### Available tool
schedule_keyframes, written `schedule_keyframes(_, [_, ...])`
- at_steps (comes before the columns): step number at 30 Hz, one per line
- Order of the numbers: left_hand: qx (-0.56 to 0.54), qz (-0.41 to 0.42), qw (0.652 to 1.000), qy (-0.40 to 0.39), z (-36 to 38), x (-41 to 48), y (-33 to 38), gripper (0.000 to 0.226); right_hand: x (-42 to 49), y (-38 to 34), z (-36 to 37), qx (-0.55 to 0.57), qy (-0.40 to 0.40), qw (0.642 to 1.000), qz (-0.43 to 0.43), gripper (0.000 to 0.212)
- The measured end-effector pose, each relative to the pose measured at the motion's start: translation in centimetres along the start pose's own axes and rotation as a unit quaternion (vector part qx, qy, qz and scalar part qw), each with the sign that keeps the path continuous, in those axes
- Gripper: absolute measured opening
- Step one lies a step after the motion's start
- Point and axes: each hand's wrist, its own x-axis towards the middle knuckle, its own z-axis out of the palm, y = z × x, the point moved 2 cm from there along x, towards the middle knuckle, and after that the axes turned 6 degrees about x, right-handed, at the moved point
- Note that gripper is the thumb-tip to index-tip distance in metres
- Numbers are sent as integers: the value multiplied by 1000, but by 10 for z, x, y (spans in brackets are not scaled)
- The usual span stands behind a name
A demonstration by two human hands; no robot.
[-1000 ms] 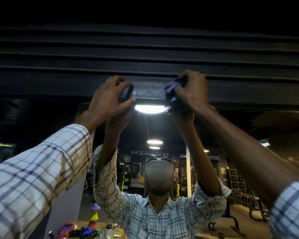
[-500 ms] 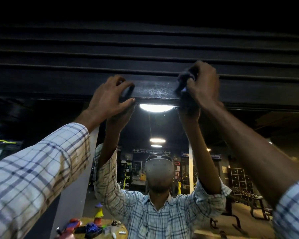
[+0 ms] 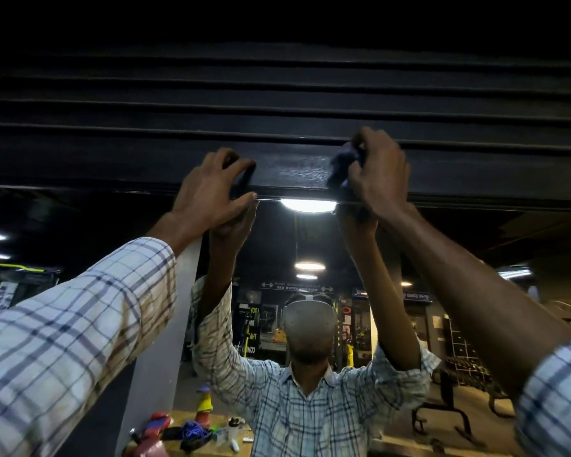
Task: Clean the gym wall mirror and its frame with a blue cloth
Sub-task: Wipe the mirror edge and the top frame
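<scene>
Right hand [image 3: 380, 174] is gripping the bunched blue cloth [image 3: 343, 162] and pressing it to the dark frame [image 3: 294, 169] above the mirror [image 3: 271, 245], while left hand [image 3: 210, 189] is bracing alongside, fingers spread, holding nothing.

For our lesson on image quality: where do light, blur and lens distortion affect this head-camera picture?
Head view: the frame fades to near black upward, underexposed. Head view: a reflected ceiling lamp glares white in the mirror just below the frame. Head view: the right hand and blue cloth look slightly motion-blurred. Head view: the wide lens stretches the checked sleeves at the edges.
</scene>
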Motion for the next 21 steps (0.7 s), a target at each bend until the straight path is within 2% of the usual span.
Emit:
schedule_keyframes(2, [3, 5, 1000, -1, -3, -3, -9, 72, 1, -5, 6, -17, 39, 998, 51, 22])
schedule_keyframes(6, [12, 21, 999, -23, -7, -7, -29, 74, -4, -32, 28, 61, -59, 996, -39, 21])
schedule_keyframes(10, [7, 18, 999, -29, -11, -8, -44, 73, 2, -39, 35, 29, 32, 998, 44, 18])
schedule_keyframes(11, [4, 13, 1000, -27, -11, -8, -48, 72, 2, -44, 41, 30, 26, 998, 51, 18])
schedule_keyframes(14, [0, 2, 1000, -24, -13, -10, -66, 70, 0, -62, 56, 75, -84, 993, -24, 20])
schedule_keyframes(16, [2, 0, 1000, -29, -12, -12, -79, 70, 2, -67, 59, 83, -123, 989, -31, 21])
schedule_keyframes(17, [7, 3, 1000, -29, -11, -14, -84, 69, 4, -66, 59, 75, -106, 991, -16, 21])
schedule_keyframes(20, [19, 9, 1000, -15, -10, -18, -98, 68, 1, -74, 65, 21, 9, 1000, 21, 20])
schedule_keyframes(21, [19, 9, 1000, -12, -9, -19, -101, 67, -2, -80, 73, 24, 16, 999, 15, 19])
